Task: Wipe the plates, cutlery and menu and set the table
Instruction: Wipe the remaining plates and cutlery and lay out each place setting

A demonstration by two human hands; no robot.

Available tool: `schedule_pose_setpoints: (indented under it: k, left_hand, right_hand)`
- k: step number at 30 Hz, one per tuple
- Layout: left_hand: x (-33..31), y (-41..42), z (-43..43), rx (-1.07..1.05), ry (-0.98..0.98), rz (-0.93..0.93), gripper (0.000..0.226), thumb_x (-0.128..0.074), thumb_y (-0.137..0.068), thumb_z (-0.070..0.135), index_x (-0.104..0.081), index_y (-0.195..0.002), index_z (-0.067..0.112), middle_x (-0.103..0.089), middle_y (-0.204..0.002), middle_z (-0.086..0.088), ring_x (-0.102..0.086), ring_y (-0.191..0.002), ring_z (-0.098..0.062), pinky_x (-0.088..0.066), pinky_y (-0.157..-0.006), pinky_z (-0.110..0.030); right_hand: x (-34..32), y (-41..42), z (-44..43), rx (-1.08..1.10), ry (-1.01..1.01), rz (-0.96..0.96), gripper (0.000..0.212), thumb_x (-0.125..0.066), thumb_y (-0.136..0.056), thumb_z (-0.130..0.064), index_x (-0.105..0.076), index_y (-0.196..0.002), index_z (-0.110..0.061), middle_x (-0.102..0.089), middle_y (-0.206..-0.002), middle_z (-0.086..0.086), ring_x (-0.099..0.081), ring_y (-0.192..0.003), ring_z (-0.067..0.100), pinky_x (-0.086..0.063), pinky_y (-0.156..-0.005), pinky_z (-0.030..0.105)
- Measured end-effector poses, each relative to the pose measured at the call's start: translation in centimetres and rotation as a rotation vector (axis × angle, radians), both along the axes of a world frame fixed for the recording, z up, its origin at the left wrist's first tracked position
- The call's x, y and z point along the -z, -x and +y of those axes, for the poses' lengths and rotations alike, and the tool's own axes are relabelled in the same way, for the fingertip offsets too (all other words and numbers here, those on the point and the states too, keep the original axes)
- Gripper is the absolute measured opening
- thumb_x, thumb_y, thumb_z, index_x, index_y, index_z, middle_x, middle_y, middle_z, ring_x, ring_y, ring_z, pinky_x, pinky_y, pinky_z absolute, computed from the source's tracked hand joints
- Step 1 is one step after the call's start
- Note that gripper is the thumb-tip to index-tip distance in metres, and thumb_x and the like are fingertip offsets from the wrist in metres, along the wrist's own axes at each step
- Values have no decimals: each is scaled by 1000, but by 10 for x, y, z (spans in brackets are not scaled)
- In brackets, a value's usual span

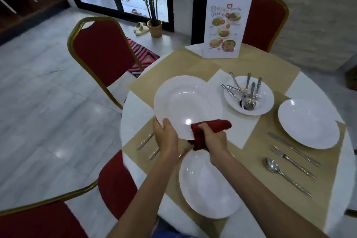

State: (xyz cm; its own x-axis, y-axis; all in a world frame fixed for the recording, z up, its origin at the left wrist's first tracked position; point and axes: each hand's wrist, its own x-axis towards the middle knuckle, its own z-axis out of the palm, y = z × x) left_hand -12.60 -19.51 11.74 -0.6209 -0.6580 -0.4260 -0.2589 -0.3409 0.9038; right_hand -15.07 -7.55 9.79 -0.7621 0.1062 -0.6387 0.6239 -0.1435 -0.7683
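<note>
Two hands split the work: your left hand (166, 134) pinches the raised plate (185, 100) by its near rim, tilting it above the table (134, 107) so your right hand (214, 141), fingers curled round the red cloth (214, 124), can rub its face.

Cutlery plate (267, 101) mid-table, open mat (260, 63) beyond

I see a round white tabletop (133, 106) laid with tan placemats (257, 67) and a white sheet (237, 131) at its middle. A menu (226, 27) stands at the far edge. A middle plate (266, 92) holds loose cutlery (247, 92). A right plate (309, 123) lies at the right edge, with a knife (291, 149), fork (293, 162) and spoon (286, 176) just beside it. A near plate (208, 187) lies at the near edge, and two utensils (144, 141) lie towards the left edge.
</note>
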Motion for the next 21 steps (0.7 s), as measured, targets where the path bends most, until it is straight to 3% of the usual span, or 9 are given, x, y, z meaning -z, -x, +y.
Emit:
schedule_pose_setpoints:
  k: [2,6,11,14,17,21]
  left_hand:
    - [15,16,-38,76,-18,-42,35,-45,-100,17,-50,-134,19,-64,-121,1,-63,-109,-24,-55,-96,-49]
    - [32,53,-104,296,-90,-78,26,-53,-100,10,-57,-125,12,-67,-112,-4,-67,-100,-25,-61,-83,-46]
    - [52,104,-174,395,1,-189,21,-54,-102,11,-68,-86,8,-70,-94,-17,-69,-83,-26,-60,-84,-39]
    - [78,131,-204,414,78,-252,11,-64,-97,14,-71,-92,6,-73,-97,-17,-73,-86,-24,-60,-85,-35]
    - [102,153,-220,358,90,-311,18,-68,-95,19,-72,-105,5,-75,-95,-10,-73,-85,-19,-58,-90,-36]
    - [128,174,-233,270,98,-363,16,-69,-93,25,-75,-100,12,-75,-93,-7,-73,-89,-25,-60,-90,-41]
  right_hand:
    - [7,35,-1,-76,-147,57,18,-68,-79,-15,-73,-93,-6,-79,-89,9,-76,-87,27,-63,-84,47]
    - [23,104,-22,-202,-253,76,21,-64,-77,-13,-69,-95,-5,-78,-91,11,-77,-84,25,-64,-82,48]
    - [40,176,-63,-270,-323,77,17,-65,-81,-8,-64,-98,-10,-72,-93,9,-73,-86,27,-63,-83,48]
    - [52,208,-84,-316,-340,38,35,-66,-76,-7,-64,-111,-6,-72,-105,15,-74,-86,30,-65,-73,47]
    - [59,227,-105,-322,-313,10,49,-72,-72,-3,-60,-120,-7,-70,-109,13,-73,-88,27,-65,-65,40]
    - [69,235,-128,-295,-319,-15,38,-69,-78,2,-60,-112,-9,-69,-101,8,-71,-85,22,-65,-71,39]
